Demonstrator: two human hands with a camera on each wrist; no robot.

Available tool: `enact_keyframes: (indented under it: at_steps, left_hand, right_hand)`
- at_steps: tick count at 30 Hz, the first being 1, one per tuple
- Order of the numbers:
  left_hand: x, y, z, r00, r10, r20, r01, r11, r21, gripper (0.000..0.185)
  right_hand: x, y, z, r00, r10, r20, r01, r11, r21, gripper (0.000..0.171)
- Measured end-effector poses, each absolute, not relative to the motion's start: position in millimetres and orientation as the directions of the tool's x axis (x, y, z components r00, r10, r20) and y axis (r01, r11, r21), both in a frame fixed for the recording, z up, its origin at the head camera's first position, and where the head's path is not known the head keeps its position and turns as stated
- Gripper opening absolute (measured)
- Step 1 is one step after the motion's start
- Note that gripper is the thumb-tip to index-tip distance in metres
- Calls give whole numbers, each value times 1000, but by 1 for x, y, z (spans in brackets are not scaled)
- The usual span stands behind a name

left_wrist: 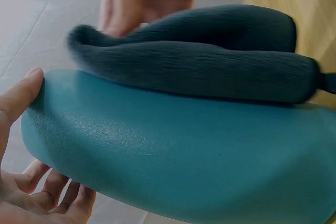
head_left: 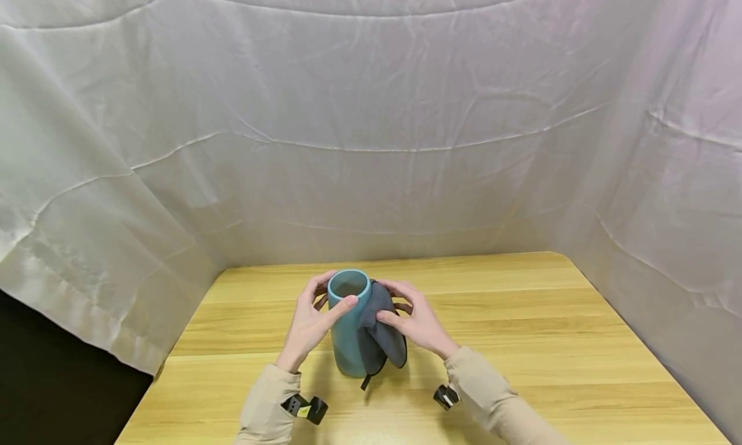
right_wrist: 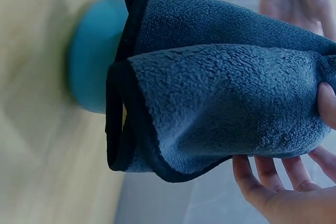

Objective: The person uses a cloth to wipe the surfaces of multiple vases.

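The blue cup (head_left: 348,329) stands near the front edge of the worktop (head_left: 522,342). The left hand (head_left: 310,322) grips its rim. The right hand (head_left: 414,322) presses the grey cloth (head_left: 379,332) against its side.

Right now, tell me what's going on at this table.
A person stands a tall teal cup upright on the wooden table. The left hand grips the cup near its rim, thumb across the front. The right hand presses a folded dark grey cloth against the cup's side. The cup's mouth looks empty, and white sheeting hangs behind the table.
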State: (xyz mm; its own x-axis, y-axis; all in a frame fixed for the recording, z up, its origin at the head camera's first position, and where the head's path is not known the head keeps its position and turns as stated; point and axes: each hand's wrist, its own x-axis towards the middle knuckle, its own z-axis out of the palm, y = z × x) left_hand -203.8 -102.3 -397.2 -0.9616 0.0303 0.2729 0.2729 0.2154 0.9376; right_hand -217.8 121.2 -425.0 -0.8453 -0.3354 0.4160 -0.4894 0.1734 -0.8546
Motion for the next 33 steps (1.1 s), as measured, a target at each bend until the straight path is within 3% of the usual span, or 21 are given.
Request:
enact_keyframes:
  at_steps: [8,24,33]
  left_hand:
    - [-205,-102,-397,-963,28,269,269,211,940,59]
    - [-203,-103,-396,-963,34,268,269,223,937,59]
    - [-203,-102,-397,-961,35,274,275,221,936,59]
  right_hand:
    - [-219,120,-411,-836,-334,436,-504,152,-850,53]
    - [-216,125,-448,-872,-358,334,-430,235,-872,56]
    - [-216,121,-426,-859,-333,389,-464,184,-867,54]
